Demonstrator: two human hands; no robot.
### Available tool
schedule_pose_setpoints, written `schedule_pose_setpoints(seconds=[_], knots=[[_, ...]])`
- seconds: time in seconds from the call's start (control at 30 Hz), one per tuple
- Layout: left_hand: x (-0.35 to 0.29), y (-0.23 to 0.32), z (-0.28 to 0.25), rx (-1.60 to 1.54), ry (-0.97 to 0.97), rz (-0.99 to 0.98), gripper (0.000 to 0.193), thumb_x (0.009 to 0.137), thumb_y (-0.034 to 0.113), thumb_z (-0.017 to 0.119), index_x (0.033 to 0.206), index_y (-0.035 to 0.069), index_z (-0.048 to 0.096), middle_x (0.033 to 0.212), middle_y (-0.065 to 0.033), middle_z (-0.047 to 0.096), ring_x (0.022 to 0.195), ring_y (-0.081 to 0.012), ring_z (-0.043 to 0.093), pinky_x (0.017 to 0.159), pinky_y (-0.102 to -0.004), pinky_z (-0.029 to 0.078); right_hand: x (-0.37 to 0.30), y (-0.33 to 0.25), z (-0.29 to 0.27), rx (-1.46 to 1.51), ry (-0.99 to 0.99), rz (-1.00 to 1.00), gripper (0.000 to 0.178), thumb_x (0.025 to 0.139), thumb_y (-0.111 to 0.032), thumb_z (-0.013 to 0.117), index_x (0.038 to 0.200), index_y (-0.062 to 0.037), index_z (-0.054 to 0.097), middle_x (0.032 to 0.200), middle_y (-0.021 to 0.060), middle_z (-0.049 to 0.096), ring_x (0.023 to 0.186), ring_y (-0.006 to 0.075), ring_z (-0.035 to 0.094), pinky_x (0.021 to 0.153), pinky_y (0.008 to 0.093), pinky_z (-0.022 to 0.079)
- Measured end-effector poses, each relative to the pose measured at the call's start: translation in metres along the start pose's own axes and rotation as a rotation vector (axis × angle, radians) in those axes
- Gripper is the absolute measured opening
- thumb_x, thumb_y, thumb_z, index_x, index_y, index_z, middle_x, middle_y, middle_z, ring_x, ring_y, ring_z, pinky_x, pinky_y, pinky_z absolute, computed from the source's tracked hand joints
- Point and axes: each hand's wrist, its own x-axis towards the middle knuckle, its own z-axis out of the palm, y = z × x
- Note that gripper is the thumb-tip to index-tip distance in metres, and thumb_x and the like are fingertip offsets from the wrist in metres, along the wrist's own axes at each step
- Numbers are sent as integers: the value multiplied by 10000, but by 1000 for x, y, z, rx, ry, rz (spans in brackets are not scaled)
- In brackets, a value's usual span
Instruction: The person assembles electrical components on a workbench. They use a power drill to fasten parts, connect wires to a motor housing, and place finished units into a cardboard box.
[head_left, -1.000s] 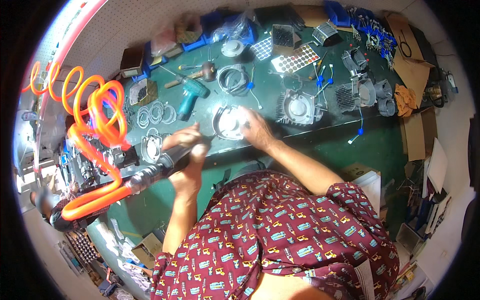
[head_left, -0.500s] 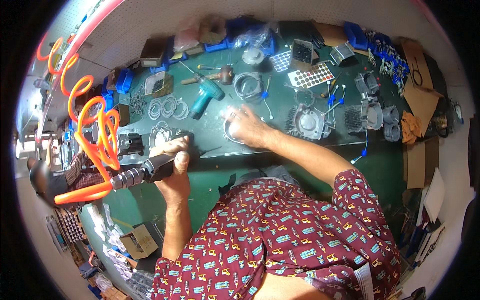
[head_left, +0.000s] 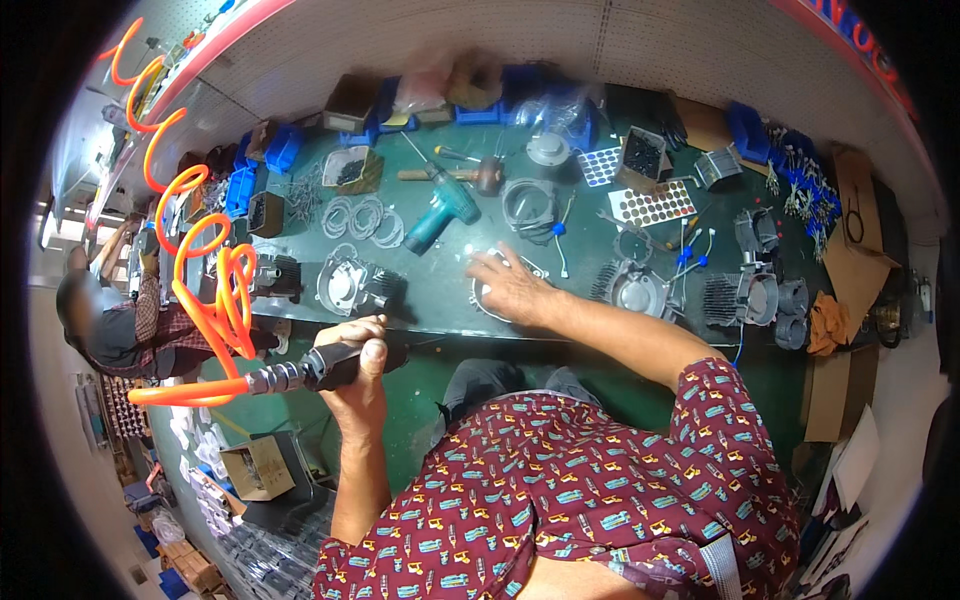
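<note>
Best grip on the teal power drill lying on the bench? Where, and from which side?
Likely by the handle, from the near side: the teal power drill lies flat, handle slanting toward the person and slightly left, while its long bit points away.

Def a workshop: black handheld tool (head_left: 335, 367) on coiled orange hose (head_left: 190, 392), teal power drill (head_left: 442, 212), finned grey metal housings (head_left: 738, 298), long green desk (head_left: 445, 290).
</note>
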Motion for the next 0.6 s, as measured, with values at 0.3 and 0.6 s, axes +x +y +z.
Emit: schedule_pose_setpoints(seconds=[0.3, 0.6], knots=[[28, -24, -26, -120, -63, -27, 229, 897, 47, 681, 1059, 22, 521, 961, -122, 604, 952, -245, 609, 981, -497, 503, 100, 0, -6, 1465, 942, 1031, 308, 930, -187, 687, 1174, -14, 614, 1066, 102, 659, 867, 169, 647, 638, 314, 553], [72, -20, -94, -234, -141, -126, 293, 834, 87, 736, 1035, 37, 529, 915, -127, 602, 950, -271, 590, 986, -506, 480, 177, 27, 159, 589, 680, 1409, 303, 805, -75, 710, 1106, -40, 717, 1061, 171, 695, 1028, 314, 663, 930, 422, 515]])
